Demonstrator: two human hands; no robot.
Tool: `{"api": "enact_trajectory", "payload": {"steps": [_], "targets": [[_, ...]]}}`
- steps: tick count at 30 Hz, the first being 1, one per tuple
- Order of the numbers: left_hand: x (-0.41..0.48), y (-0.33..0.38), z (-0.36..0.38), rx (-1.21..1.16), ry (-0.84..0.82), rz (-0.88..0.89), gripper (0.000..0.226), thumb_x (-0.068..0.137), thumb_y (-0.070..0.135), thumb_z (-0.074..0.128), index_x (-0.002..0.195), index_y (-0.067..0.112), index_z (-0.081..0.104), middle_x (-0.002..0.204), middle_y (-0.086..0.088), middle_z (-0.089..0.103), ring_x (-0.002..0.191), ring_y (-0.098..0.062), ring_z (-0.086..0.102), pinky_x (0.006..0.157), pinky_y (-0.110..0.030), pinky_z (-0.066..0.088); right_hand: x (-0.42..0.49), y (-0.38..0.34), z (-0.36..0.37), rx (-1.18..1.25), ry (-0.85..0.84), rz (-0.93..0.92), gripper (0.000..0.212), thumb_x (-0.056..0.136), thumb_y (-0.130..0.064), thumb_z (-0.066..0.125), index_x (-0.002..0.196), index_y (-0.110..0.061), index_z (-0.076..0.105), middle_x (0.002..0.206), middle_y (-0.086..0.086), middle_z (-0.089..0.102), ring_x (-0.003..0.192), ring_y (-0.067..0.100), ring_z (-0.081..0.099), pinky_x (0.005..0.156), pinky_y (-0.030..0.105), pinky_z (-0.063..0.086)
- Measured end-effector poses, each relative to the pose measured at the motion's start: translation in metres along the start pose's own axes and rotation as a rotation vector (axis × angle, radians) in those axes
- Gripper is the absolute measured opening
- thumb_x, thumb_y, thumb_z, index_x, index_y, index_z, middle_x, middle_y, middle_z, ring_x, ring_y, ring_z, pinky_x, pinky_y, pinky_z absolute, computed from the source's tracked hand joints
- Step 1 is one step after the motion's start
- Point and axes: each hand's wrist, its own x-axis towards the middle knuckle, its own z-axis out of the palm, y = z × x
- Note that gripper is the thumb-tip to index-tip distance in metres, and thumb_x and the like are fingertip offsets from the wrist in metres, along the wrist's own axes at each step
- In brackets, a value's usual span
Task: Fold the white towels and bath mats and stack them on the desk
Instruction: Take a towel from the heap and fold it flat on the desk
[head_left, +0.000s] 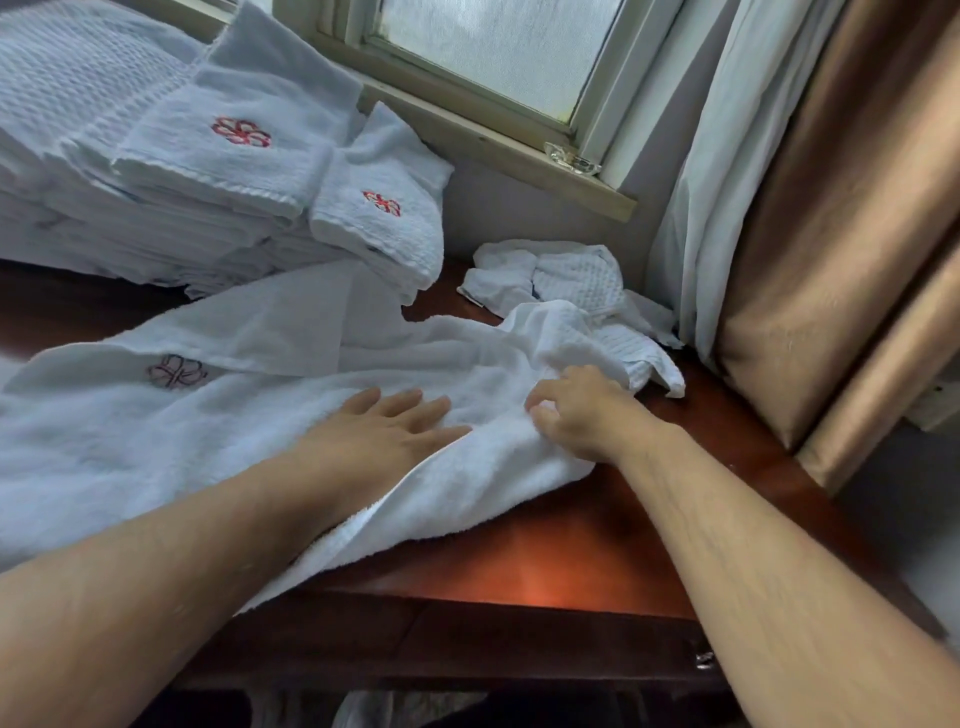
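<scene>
White towel (156, 431) lies spread on the reddish wooden desk (545, 545). Left hand (374, 431) presses flat on it, fingers straight. Right hand (576, 415) pinches a fold just beside the left fingertips. Folded stack (171, 171) sits well beyond the fingers.

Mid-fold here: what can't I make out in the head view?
Folded stack: cut off by the left and top edges, count unknown.
Spread towel: left end runs off frame; the left hand covers part.
Crumpled cloths: overlapped by the towel's raised fold; how many, unclear.
</scene>
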Motion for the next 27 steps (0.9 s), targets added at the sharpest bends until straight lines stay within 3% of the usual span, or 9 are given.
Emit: {"api": "enact_trajectory", "payload": {"steps": [4, 7, 10, 13, 15, 18, 21, 24, 27], "targets": [[-0.005, 0.003, -0.003, 0.004, 0.03, 0.007, 0.055, 0.109, 0.029, 0.015, 0.153, 0.054, -0.005, 0.168, 0.008, -0.013, 0.155, -0.019, -0.011, 0.123, -0.042, -0.004, -0.002, 0.002, 0.001, -0.127, -0.066, -0.096, 0.056, 0.094, -0.031, 0.044, 0.145, -0.053, 0.037, 0.166, -0.003, 0.004, 0.153, 0.021, -0.004, 0.12, 0.051, 0.002], [-0.008, 0.004, -0.004, -0.006, 0.044, -0.003, 0.061, 0.107, 0.02, 0.018, 0.155, 0.051, -0.004, 0.168, 0.007, -0.012, 0.155, -0.02, -0.01, 0.123, -0.043, -0.003, 0.001, -0.001, -0.003, -0.2, -0.011, -0.147, 0.037, 0.091, -0.029, 0.05, 0.125, -0.038, 0.061, 0.163, 0.002, 0.02, 0.153, 0.024, 0.004, 0.12, 0.048, 0.005], [-0.012, 0.009, -0.003, -0.051, 0.069, -0.02, 0.057, 0.099, 0.042, 0.014, 0.153, 0.052, 0.001, 0.168, 0.011, -0.007, 0.155, -0.016, -0.008, 0.124, -0.043, -0.003, -0.004, -0.002, -0.012, -0.142, 0.24, -0.331, 0.025, 0.079, -0.034, 0.047, 0.067, -0.017, 0.06, 0.094, -0.004, 0.063, 0.1, 0.02, 0.056, 0.095, 0.041, 0.041], [-0.013, 0.009, -0.003, -0.084, 0.075, -0.054, 0.061, 0.092, 0.059, 0.006, 0.153, 0.053, 0.004, 0.168, 0.014, -0.005, 0.155, -0.013, -0.007, 0.124, -0.044, -0.002, -0.011, 0.002, -0.026, -0.06, 0.222, -0.255, 0.039, 0.068, -0.052, 0.031, 0.052, -0.018, 0.04, 0.054, -0.005, 0.047, 0.056, 0.019, 0.043, 0.057, 0.037, 0.038], [-0.009, 0.006, -0.003, -0.023, 0.061, -0.06, 0.052, 0.103, 0.046, 0.011, 0.154, 0.052, 0.002, 0.168, 0.009, -0.008, 0.155, -0.018, -0.007, 0.124, -0.047, 0.0, -0.016, -0.001, -0.041, -0.087, 0.061, -0.053, 0.048, 0.074, -0.058, 0.028, 0.064, -0.021, 0.057, 0.076, -0.001, 0.067, 0.074, 0.022, 0.056, 0.072, 0.041, 0.048], [-0.003, 0.005, -0.001, -0.022, 0.055, -0.11, 0.058, 0.096, 0.052, 0.002, 0.154, 0.051, 0.001, 0.168, 0.008, -0.009, 0.155, -0.018, -0.007, 0.123, -0.049, -0.001, -0.02, 0.005, -0.053, -0.161, -0.332, 0.325, 0.042, 0.102, -0.034, 0.042, 0.135, -0.015, 0.059, 0.137, 0.012, 0.058, 0.124, 0.029, 0.053, 0.084, 0.027, 0.04], [-0.003, 0.008, 0.003, -0.088, 0.075, -0.134, 0.077, 0.08, 0.078, 0.0, 0.153, 0.054, 0.001, 0.167, 0.014, -0.007, 0.154, -0.013, -0.007, 0.123, -0.047, -0.006, -0.032, 0.011, -0.057, -0.164, -0.665, 0.585, 0.048, 0.099, -0.015, 0.054, 0.145, -0.006, 0.045, 0.102, 0.01, 0.056, 0.092, 0.023, 0.054, 0.075, 0.027, 0.042], [-0.002, 0.008, 0.005, -0.115, 0.101, -0.144, 0.08, 0.078, 0.084, 0.008, 0.152, 0.055, 0.001, 0.167, 0.016, -0.005, 0.154, -0.01, -0.009, 0.121, -0.045, -0.009, -0.036, 0.007, -0.051, -0.386, -0.578, 0.482, 0.035, 0.101, -0.027, 0.054, 0.134, -0.014, 0.058, 0.09, -0.003, 0.053, 0.078, 0.01, 0.049, 0.063, 0.025, 0.038], [-0.002, 0.007, 0.004, -0.124, 0.089, -0.138, 0.081, 0.077, 0.085, 0.01, 0.152, 0.057, 0.0, 0.167, 0.016, -0.007, 0.153, -0.01, -0.01, 0.121, -0.045, -0.011, -0.023, 0.008, -0.028, -0.187, -0.267, 0.362, 0.035, 0.102, -0.031, 0.045, 0.128, -0.015, 0.061, 0.128, 0.004, 0.063, 0.112, 0.022, 0.058, 0.089, 0.033, 0.046]]}}
